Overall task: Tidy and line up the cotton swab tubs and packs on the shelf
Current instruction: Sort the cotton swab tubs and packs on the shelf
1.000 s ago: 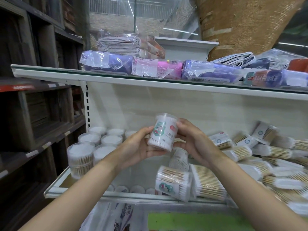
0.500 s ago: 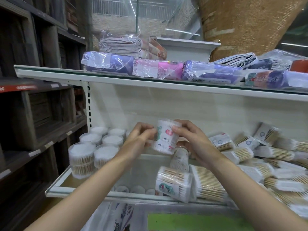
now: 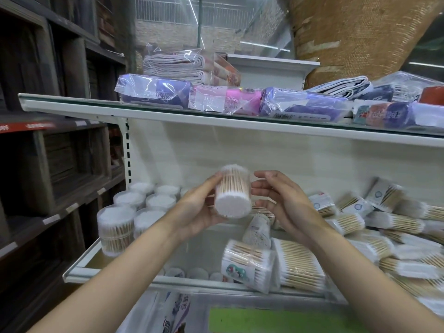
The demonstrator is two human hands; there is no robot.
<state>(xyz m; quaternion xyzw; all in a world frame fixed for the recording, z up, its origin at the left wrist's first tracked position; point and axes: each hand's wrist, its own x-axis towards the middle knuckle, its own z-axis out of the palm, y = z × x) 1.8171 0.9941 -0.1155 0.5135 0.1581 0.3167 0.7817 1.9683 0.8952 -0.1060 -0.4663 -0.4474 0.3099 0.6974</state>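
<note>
A clear round tub of cotton swabs [image 3: 232, 192] is in mid-air in front of the middle shelf, tilted so its white swab tips face me. My left hand [image 3: 200, 209] grips it from the left and below. My right hand [image 3: 282, 200] hovers just to its right, fingers spread, a small gap from the tub. Several tubs [image 3: 144, 209] stand upright in rows at the shelf's left end. Two tubs [image 3: 249, 263] lie on their sides at the shelf's front edge. A loose heap of flat swab packs [image 3: 394, 224] covers the right part.
The white shelf [image 3: 108, 277] has a low front rim. Above it a glass shelf [image 3: 153, 114] holds wrapped tissue packs. Dark wooden shelving [image 3: 52, 150] stands to the left. Small white tubs [image 3: 197, 272] show below the shelf's front rim.
The tub has been turned from label-forward to swab-tips-forward. My right hand has let go of it and opened beside it; my left hand keeps hold.
</note>
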